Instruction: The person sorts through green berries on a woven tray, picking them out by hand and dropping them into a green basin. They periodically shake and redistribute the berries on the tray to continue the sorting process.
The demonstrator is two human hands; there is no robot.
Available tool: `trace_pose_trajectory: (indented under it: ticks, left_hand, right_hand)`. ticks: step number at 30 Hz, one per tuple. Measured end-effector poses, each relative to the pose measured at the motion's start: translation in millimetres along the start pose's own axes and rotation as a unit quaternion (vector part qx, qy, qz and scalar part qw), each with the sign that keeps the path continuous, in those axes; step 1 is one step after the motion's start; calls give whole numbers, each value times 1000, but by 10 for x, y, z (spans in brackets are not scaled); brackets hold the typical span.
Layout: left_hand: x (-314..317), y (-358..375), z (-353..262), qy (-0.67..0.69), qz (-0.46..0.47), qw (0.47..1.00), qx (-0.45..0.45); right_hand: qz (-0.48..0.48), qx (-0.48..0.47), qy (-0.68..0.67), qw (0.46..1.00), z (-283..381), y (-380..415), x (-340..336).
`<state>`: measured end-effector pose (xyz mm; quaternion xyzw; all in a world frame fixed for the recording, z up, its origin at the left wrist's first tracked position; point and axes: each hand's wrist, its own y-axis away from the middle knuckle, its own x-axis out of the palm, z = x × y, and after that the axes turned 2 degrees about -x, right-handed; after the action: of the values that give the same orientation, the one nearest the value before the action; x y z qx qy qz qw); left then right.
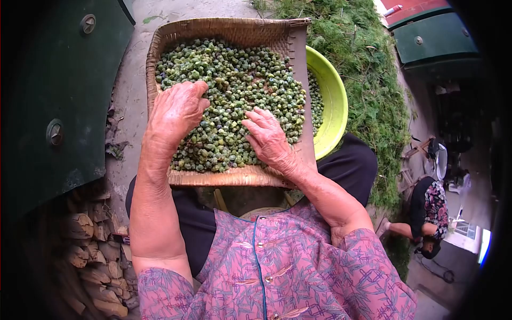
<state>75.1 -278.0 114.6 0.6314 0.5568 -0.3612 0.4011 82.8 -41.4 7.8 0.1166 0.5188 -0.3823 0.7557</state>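
Note:
A woven wicker winnowing basket (229, 178) rests over my lap, with a thick layer of small round green fruits or cones (224, 114) spread in it. My left hand (178, 109) is over the left part of the layer, its fingers curled and pressed together at the tips; whatever they hold is hidden. On the right part lies my right hand (269, 140), palm down, with fingers stretched out and touching the green pieces. A yellow-green plastic basin (336, 104) stands beside the basket's right edge, partly covered by it, holding more of the same pieces.
Cut green foliage (368, 96) is heaped along the right. Split firewood (101, 266) is stacked at lower left, below a dark green door (58, 96). Another person (429, 213) sits bent over at far right. Concrete ground (176, 9) shows behind the basket.

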Motion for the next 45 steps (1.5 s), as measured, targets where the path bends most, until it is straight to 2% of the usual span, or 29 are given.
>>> trace_pose_trajectory:
  ticks: [1, 3, 5, 7, 9, 12, 17, 23, 27, 29, 30, 31, 33, 34, 35, 37, 38, 40, 45]
  left_hand:
    - [8, -2, 8, -1, 0, 1000, 1]
    - [29, -13, 29, -11, 4, 1000, 3]
    - [37, -7, 39, -7, -2, 1000, 7]
    - [54, 12, 50, -3, -7, 1000, 9]
    - [48, 7, 55, 3, -12, 1000, 19]
    - [24, 7, 32, -9, 6, 1000, 1]
    - [20, 21, 81, -2, 0, 1000, 5]
    - [12, 18, 101, 0, -11, 1000, 14]
    - [-9, 70, 77, 18, -14, 1000, 6]
    - [13, 73, 99, 22, -40, 998, 31]
    - [36, 84, 110, 26, -64, 996, 55]
    - [52, 83, 93, 24, -67, 996, 45]
    - [29, 71, 59, 11, -49, 998, 38]
    - [78, 73, 85, 18, -77, 996, 50]
    - [35, 64, 64, 12, -36, 999, 28]
    - [33, 81, 52, 17, -46, 998, 30]
    - [20, 74, 37, 16, -54, 998, 34]
    - [3, 75, 14, 3, -18, 1000, 17]
    - [18, 61, 0, -5, -8, 1000, 12]
  right_hand:
    - [-2, -14, -22, 1000, -28, -52, 119]
    - [31, -26, 22, 999, -49, -105, 265]
    - [18, -34, 48, 998, -115, -143, 332]
    - [42, -33, 141, 989, -143, -187, 321]
    - [30, -32, 152, 987, -247, -261, 342]
    - [17, -2, 181, 983, -448, -422, 355]
    - [59, 60, 249, 965, -744, -528, 127]
    - [51, 115, 234, 964, -899, -324, -134]
    - [32, 144, 216, 965, -765, -104, -208]
    - [0, 107, 197, 974, -573, -34, -228]
    - [13, 82, 178, 981, -444, -20, -240]
    - [-9, 36, 124, 992, -355, 37, -174]
    - [72, -44, 66, 994, -85, 68, -231]
    - [95, -60, 45, 993, -44, 118, -176]
    - [119, -78, 17, 990, -40, 166, -87]
    - [113, -76, 22, 990, -94, 211, 30]
    - [97, -98, 97, 986, -203, 205, 122]
    - [101, -75, 107, 986, -224, 103, 16]
    - [91, -66, 153, 982, -379, -59, 65]
